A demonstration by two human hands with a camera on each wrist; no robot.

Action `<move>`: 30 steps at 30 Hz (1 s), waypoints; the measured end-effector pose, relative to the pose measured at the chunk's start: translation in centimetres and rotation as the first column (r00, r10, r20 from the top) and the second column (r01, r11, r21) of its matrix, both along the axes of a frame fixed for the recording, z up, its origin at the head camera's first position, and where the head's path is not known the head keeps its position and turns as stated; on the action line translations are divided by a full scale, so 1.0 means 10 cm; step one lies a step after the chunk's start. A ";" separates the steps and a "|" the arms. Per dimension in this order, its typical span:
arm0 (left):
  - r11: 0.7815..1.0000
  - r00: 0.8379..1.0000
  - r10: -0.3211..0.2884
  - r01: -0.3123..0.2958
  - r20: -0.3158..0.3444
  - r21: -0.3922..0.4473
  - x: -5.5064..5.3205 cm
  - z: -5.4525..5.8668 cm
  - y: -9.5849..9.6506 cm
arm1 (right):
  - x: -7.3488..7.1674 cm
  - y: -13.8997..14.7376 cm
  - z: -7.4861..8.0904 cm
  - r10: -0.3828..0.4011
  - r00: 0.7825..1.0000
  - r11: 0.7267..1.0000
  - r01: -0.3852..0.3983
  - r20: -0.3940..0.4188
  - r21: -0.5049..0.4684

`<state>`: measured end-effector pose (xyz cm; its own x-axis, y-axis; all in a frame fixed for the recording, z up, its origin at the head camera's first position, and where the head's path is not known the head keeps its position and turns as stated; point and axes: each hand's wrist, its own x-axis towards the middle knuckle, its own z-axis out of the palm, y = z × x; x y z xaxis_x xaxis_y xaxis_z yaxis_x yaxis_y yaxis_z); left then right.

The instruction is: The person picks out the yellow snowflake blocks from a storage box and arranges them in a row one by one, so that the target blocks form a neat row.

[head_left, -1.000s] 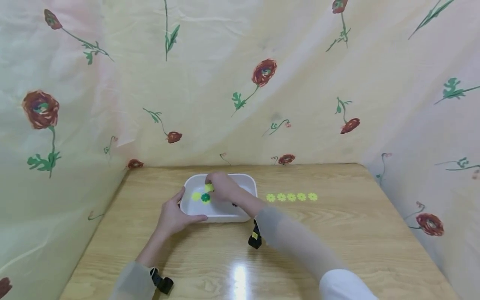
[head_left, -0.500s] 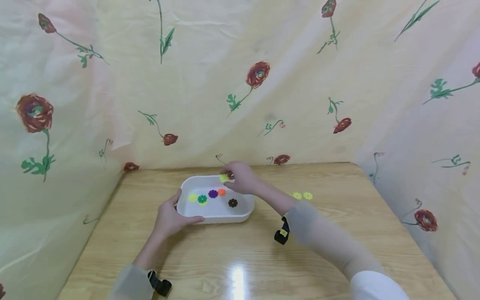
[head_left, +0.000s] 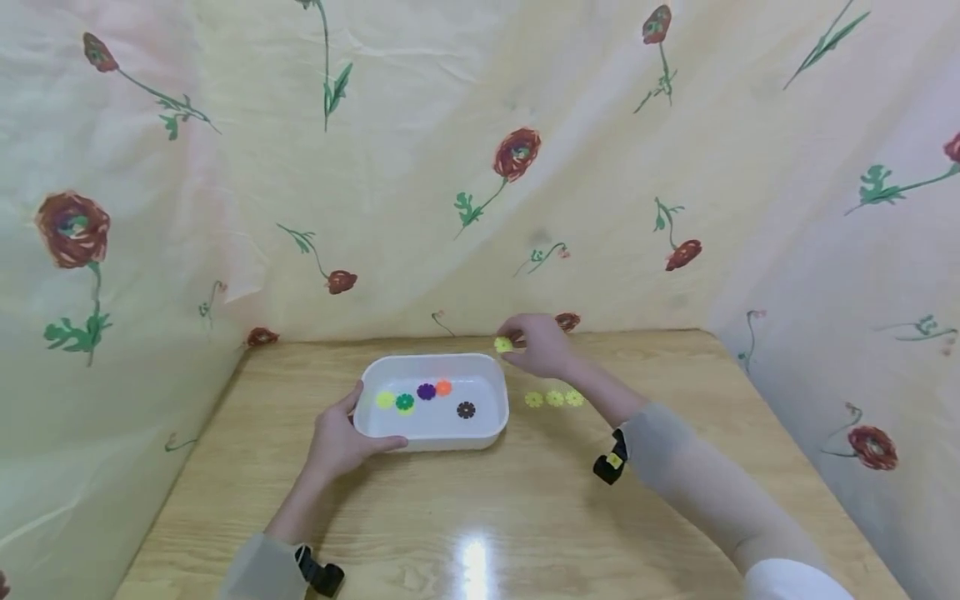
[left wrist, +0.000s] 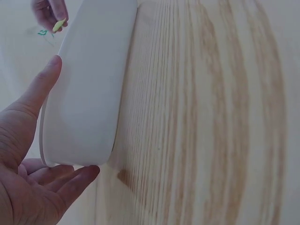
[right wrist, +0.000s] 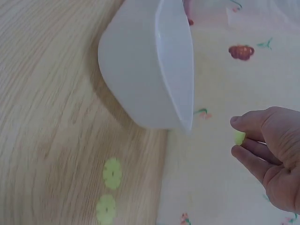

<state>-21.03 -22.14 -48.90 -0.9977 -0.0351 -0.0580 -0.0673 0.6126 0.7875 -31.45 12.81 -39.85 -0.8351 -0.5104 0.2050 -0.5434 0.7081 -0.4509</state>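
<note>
My right hand [head_left: 542, 347] pinches a yellow notched plastic disc [head_left: 502, 344] between thumb and fingertips, raised beyond the back right corner of the white plastic tray [head_left: 431, 442]. In the right wrist view that disc [right wrist: 239, 137] shows partly between the fingers. My left hand [head_left: 341, 440] grips the tray's left end, thumb along the front rim and fingers round the side. Inside the tray lie a green disc [head_left: 405, 402] overlapping a yellow one, another yellow disc [head_left: 385, 400], a purple disc [head_left: 426, 392], an orange disc [head_left: 444, 388] and a black disc [head_left: 466, 409].
Right of the tray, a row of yellow discs [head_left: 554, 399] lies on the wooden table [head_left: 420, 517]; my right forearm covers the row's right part. Behind and at both sides hangs a floral cloth [head_left: 405, 167]. Each wrist carries a small black camera [head_left: 321, 573].
My right hand has lifted the yellow disc out of the tray and moved right, past its back right corner. My left hand keeps its hold on the tray.
</note>
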 end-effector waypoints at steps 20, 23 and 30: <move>1.000 1.000 -0.005 0.005 -0.009 -0.006 -0.01 -0.02 -0.01 | -0.01 0.72 -0.14 -0.094 0.996 0.996 0.094 -0.001 -0.002; 1.000 1.000 -0.009 0.009 -0.014 -0.010 -0.01 -0.02 -0.01 | -0.01 0.83 -0.17 -0.105 0.994 0.994 0.105 0.008 0.016; 1.000 1.000 -0.012 0.012 -0.025 0.003 -0.01 -0.04 -0.02 | 0.05 1.10 -0.21 -0.121 0.992 0.993 0.121 0.035 0.009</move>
